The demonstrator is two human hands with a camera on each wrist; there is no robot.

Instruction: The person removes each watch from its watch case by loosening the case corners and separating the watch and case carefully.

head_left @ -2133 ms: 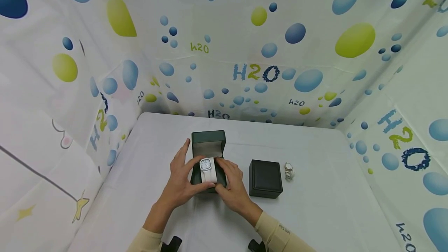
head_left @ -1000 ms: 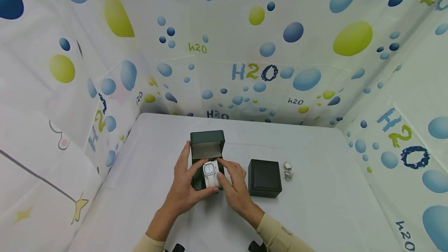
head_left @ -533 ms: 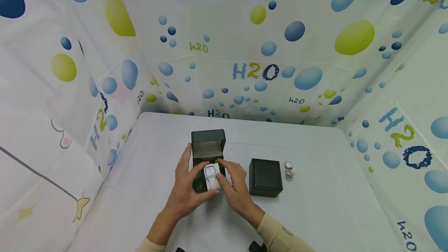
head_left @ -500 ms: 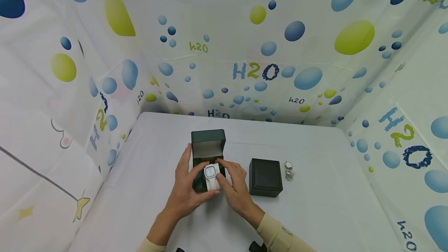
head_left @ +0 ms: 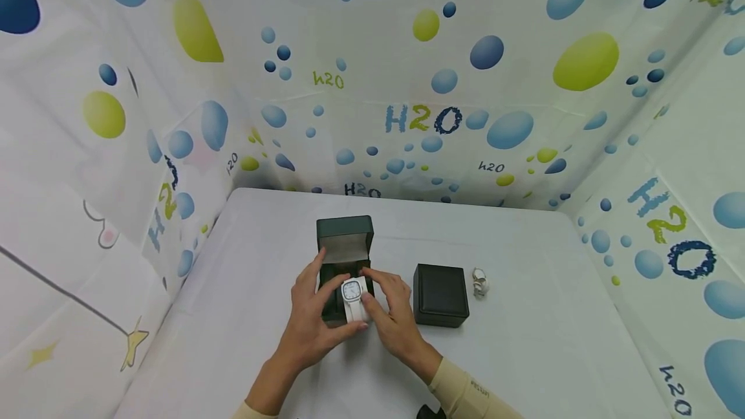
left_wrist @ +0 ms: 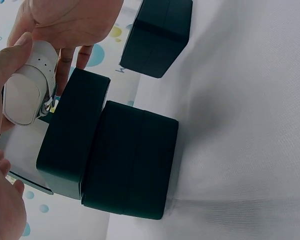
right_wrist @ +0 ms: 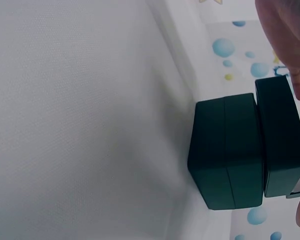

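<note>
A white watch (head_left: 352,290) with a square face is strapped round a white cushion, over the front part of an open dark green watch box (head_left: 345,227). My left hand (head_left: 308,319) pinches it from the left, thumb across its near end and a finger at its far end. My right hand (head_left: 398,315) holds its right side, thumb against the side and index fingertip at the far edge. In the left wrist view the strap holes and the cushion's flat end (left_wrist: 22,97) show above the green box (left_wrist: 132,160). The right wrist view shows the box (right_wrist: 227,150) from its right side.
A shut black box (head_left: 441,296) stands right of the green one. Beyond it lies a silvery metal watch-like piece (head_left: 480,283). The white-covered table (head_left: 553,341) meets a patterned curtain (head_left: 442,57) at the back and sides.
The watch has come towards me and slightly right, tilting out of its slot. My right thumb has moved up onto its side. My left outstretched finger has slid down from beside the lid.
</note>
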